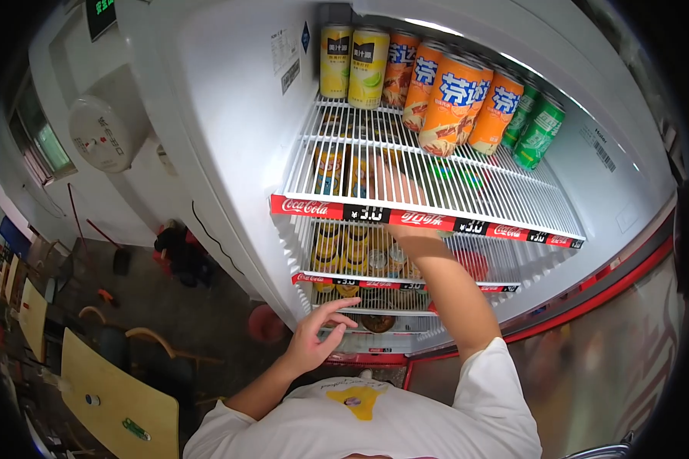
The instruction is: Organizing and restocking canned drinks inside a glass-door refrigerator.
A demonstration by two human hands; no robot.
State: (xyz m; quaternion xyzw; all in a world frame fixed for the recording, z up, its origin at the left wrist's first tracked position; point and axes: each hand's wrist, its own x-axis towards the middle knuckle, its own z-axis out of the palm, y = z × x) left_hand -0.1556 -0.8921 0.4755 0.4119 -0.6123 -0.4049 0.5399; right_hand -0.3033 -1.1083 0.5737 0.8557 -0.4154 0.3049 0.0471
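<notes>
My right hand (395, 182) reaches into an upright drinks refrigerator, below the top wire shelf (344, 129). The shelf's white bars partly cover it, and what its fingers touch cannot be made out. Yellow drink cans (329, 172) stand just left of that hand. Near the front of the lower shelves, my left hand (320, 337) hovers with fingers apart and nothing in it. Yellow-green cans (369, 69), orange Fanta cans (451, 106) and green cans (540, 132) are upright on the top shelf.
Red Coca-Cola price strips (327, 206) edge the shelves. More bottles and cans (355, 252) stand lower down, with a red round item (471, 265) at right. The glass door (551, 390) is swung out to my right. Wooden tables (115, 396) and chairs (149, 338) are at left.
</notes>
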